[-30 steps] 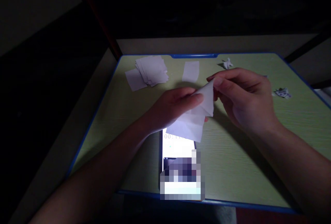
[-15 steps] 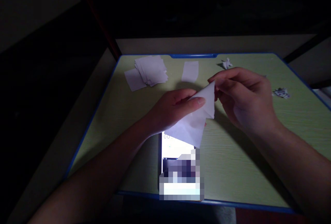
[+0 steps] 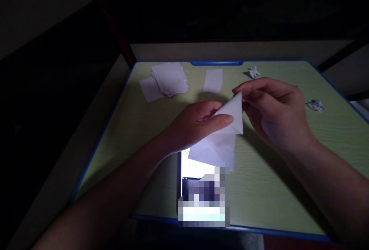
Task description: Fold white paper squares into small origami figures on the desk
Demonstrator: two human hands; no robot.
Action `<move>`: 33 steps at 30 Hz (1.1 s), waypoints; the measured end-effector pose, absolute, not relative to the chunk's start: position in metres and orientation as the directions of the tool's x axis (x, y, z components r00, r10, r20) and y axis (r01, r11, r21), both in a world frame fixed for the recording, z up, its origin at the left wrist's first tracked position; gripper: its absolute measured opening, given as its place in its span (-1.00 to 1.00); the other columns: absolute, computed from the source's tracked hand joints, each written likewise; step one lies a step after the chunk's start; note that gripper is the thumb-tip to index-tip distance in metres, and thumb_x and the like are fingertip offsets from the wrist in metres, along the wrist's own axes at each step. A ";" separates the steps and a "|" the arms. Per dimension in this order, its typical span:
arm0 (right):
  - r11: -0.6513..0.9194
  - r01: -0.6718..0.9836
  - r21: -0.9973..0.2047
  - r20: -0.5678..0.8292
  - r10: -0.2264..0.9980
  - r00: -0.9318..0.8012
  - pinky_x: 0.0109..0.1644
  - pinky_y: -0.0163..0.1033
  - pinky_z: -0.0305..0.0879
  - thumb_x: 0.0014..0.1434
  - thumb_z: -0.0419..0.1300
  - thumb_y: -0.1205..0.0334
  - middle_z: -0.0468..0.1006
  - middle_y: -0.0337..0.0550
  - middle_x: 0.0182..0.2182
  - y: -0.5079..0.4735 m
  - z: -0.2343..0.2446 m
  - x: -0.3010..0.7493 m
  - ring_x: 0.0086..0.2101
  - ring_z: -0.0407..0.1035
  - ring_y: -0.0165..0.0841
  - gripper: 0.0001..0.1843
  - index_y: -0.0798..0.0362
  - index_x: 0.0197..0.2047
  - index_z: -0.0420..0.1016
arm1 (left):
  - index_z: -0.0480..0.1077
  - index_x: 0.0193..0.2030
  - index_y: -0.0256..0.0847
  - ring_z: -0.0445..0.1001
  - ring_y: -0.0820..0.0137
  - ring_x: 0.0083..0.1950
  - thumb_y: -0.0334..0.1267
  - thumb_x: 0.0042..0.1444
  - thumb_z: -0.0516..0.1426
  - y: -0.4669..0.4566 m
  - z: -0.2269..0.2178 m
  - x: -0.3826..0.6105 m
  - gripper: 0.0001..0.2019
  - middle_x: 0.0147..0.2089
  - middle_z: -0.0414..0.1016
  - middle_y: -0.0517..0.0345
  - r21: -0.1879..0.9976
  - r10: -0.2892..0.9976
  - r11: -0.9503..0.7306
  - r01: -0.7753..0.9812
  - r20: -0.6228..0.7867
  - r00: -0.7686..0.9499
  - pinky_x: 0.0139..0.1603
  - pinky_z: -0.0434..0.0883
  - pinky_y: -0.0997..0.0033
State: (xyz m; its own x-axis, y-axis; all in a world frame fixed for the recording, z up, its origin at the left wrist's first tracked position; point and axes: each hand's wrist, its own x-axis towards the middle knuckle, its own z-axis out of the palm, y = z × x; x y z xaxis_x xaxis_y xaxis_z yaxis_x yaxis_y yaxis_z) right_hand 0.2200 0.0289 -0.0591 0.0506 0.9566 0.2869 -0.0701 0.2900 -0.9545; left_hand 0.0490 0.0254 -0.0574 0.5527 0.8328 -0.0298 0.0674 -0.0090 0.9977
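A white sheet of paper (image 3: 215,148), with its upper part folded over, is held above the table between my two hands. My left hand (image 3: 198,123) is closed on it, the thumb pressed flat on the folded part and the other fingers behind. At the fold's upper right corner, my right hand (image 3: 273,107) pinches the paper between thumb and forefinger. The sheet's lower part hangs over a lit phone (image 3: 184,169), hiding some of its screen.
On the table (image 3: 288,180), a pile of white paper sheets (image 3: 171,77) lies at the back left. A single paper piece (image 3: 213,80) is at the back middle. Crumpled papers (image 3: 254,72) lie at the back right, another crumpled paper ball (image 3: 315,105) nearer the right edge.
The folded part lies lower over the sheet, and the hanging part has swung slightly down and right. My left thumb has slid a little to the right. Both hands keep their hold.
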 end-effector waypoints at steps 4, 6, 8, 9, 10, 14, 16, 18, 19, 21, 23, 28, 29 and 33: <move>0.278 -0.137 -0.951 0.273 0.960 0.059 -0.48 -0.31 0.19 0.06 0.22 0.41 0.50 -0.25 -0.59 0.029 -0.058 0.219 -0.55 0.32 -0.49 -0.83 0.03 -0.47 0.61 | 0.41 -0.30 -0.24 0.38 0.48 -0.49 -0.18 0.10 0.12 0.025 -0.059 0.050 -0.84 -0.47 0.42 0.22 0.995 0.854 -0.035 0.098 -0.021 0.519 -0.54 0.22 0.55; 0.278 -0.145 -0.949 0.273 0.960 0.056 -0.47 -0.31 0.20 0.08 0.25 0.36 0.49 -0.23 -0.60 0.029 -0.059 0.218 -0.55 0.32 -0.48 -0.85 0.04 -0.48 0.62 | 0.40 -0.32 -0.25 0.35 0.51 -0.52 -0.20 0.09 0.13 0.025 -0.058 0.051 -0.85 -0.51 0.39 0.25 0.995 0.870 -0.047 0.093 -0.005 0.493 -0.55 0.21 0.56; 0.267 -0.102 -0.958 0.264 0.964 0.040 -0.46 -0.31 0.21 0.07 0.30 0.28 0.48 -0.24 -0.61 0.029 -0.061 0.218 -0.54 0.32 -0.47 -0.89 0.03 -0.47 0.63 | 0.40 -0.32 -0.26 0.32 0.53 -0.53 -0.21 0.08 0.14 0.024 -0.058 0.051 -0.86 -0.52 0.36 0.27 0.995 0.883 -0.056 0.084 0.010 0.470 -0.55 0.21 0.57; 0.262 -0.075 -0.962 0.261 0.965 0.033 -0.45 -0.32 0.21 0.05 0.32 0.24 0.48 -0.25 -0.62 0.029 -0.062 0.219 -0.53 0.32 -0.47 -0.92 0.02 -0.45 0.63 | 0.40 -0.32 -0.26 0.32 0.54 -0.53 -0.21 0.08 0.14 0.024 -0.058 0.052 -0.86 -0.51 0.36 0.27 0.995 0.888 -0.062 0.084 0.017 0.459 -0.55 0.21 0.58; 0.261 -0.056 -0.964 0.260 0.965 0.028 -0.45 -0.33 0.22 0.04 0.34 0.22 0.49 -0.26 -0.61 0.028 -0.063 0.219 -0.53 0.32 -0.48 -0.93 0.00 -0.44 0.64 | 0.40 -0.32 -0.27 0.32 0.54 -0.52 -0.21 0.08 0.15 0.024 -0.058 0.052 -0.85 -0.51 0.36 0.27 0.994 0.893 -0.071 0.088 0.024 0.450 -0.54 0.21 0.58; 0.267 -0.049 -0.962 0.266 0.964 0.024 -0.43 -0.35 0.25 0.01 0.36 0.20 0.56 -0.28 -0.51 0.027 -0.066 0.219 -0.50 0.34 -0.50 -0.94 -0.08 -0.37 0.65 | 0.39 -0.34 -0.30 0.30 0.56 -0.51 -0.22 0.08 0.15 0.025 -0.060 0.052 -0.84 -0.52 0.33 0.29 0.982 0.902 -0.135 0.131 0.067 0.428 -0.54 0.19 0.60; 0.258 -0.050 -0.965 0.257 0.966 0.026 -0.42 -0.36 0.27 -0.02 0.38 0.22 0.58 -0.28 -0.46 0.026 -0.066 0.219 -0.48 0.36 -0.50 -0.92 -0.08 -0.36 0.65 | 0.38 -0.34 -0.30 0.28 0.57 -0.51 -0.23 0.08 0.16 0.025 -0.061 0.052 -0.85 -0.53 0.32 0.30 0.975 0.901 -0.161 0.153 0.082 0.426 -0.55 0.18 0.60; 0.256 -0.040 -0.966 0.255 0.966 0.036 -0.42 -0.36 0.28 -0.03 0.39 0.23 0.58 -0.28 -0.45 0.026 -0.067 0.219 -0.48 0.36 -0.51 -0.92 -0.08 -0.37 0.64 | 0.38 -0.34 -0.30 0.27 0.58 -0.51 -0.23 0.08 0.16 0.025 -0.060 0.052 -0.85 -0.53 0.31 0.31 0.970 0.897 -0.173 0.172 0.083 0.435 -0.54 0.17 0.60; 0.255 -0.033 -0.966 0.254 0.966 0.039 -0.42 -0.36 0.27 -0.02 0.39 0.24 0.58 -0.29 -0.46 0.026 -0.066 0.219 -0.48 0.36 -0.51 -0.92 -0.08 -0.37 0.64 | 0.38 -0.33 -0.30 0.26 0.58 -0.51 -0.23 0.08 0.16 0.024 -0.060 0.052 -0.85 -0.53 0.30 0.31 0.968 0.892 -0.178 0.175 0.083 0.444 -0.54 0.16 0.60; 0.256 -0.023 -0.966 0.255 0.966 0.043 -0.43 -0.37 0.26 -0.01 0.38 0.24 0.57 -0.29 -0.47 0.026 -0.066 0.220 -0.49 0.35 -0.52 -0.93 -0.08 -0.37 0.64 | 0.37 -0.34 -0.30 0.23 0.58 -0.51 -0.22 0.11 0.14 0.023 -0.058 0.052 -0.84 -0.54 0.26 0.33 0.969 0.889 -0.183 0.165 0.091 0.450 -0.53 0.15 0.59; 0.257 -0.025 -0.966 0.256 0.965 0.050 -0.45 -0.37 0.25 0.00 0.37 0.24 0.55 -0.30 -0.50 0.026 -0.066 0.220 -0.51 0.34 -0.53 -0.94 -0.08 -0.37 0.63 | 0.35 -0.40 -0.30 0.20 0.59 -0.52 -0.22 0.14 0.10 0.023 -0.056 0.053 -0.82 -0.55 0.21 0.33 0.970 0.887 -0.197 0.139 0.116 0.446 -0.52 0.15 0.58; 0.269 -0.028 -0.963 0.267 0.962 0.061 -0.46 -0.37 0.23 0.02 0.36 0.25 0.54 -0.31 -0.51 0.026 -0.067 0.221 -0.52 0.33 -0.53 -0.96 -0.07 -0.39 0.62 | 0.35 -0.41 -0.30 0.22 0.58 -0.48 -0.23 0.16 0.08 0.023 -0.058 0.053 -0.80 -0.52 0.25 0.31 0.969 0.876 -0.202 0.140 0.115 0.469 -0.49 0.16 0.57; 0.270 -0.027 -0.962 0.269 0.962 0.057 -0.45 -0.37 0.23 0.02 0.35 0.25 0.54 -0.31 -0.50 0.026 -0.067 0.222 -0.52 0.33 -0.54 -0.96 -0.07 -0.38 0.62 | 0.35 -0.40 -0.30 0.22 0.58 -0.48 -0.23 0.16 0.08 0.023 -0.058 0.053 -0.81 -0.52 0.26 0.30 0.968 0.877 -0.200 0.151 0.108 0.467 -0.49 0.16 0.57; 0.263 -0.010 -0.965 0.262 0.964 0.050 -0.45 -0.36 0.22 0.05 0.34 0.24 0.56 -0.30 -0.49 0.026 -0.069 0.222 -0.51 0.34 -0.53 -0.96 -0.08 -0.36 0.62 | 0.36 -0.40 -0.30 0.24 0.56 -0.48 -0.20 0.16 0.08 0.022 -0.061 0.053 -0.79 -0.52 0.28 0.28 0.969 0.883 -0.184 0.166 0.089 0.462 -0.51 0.15 0.56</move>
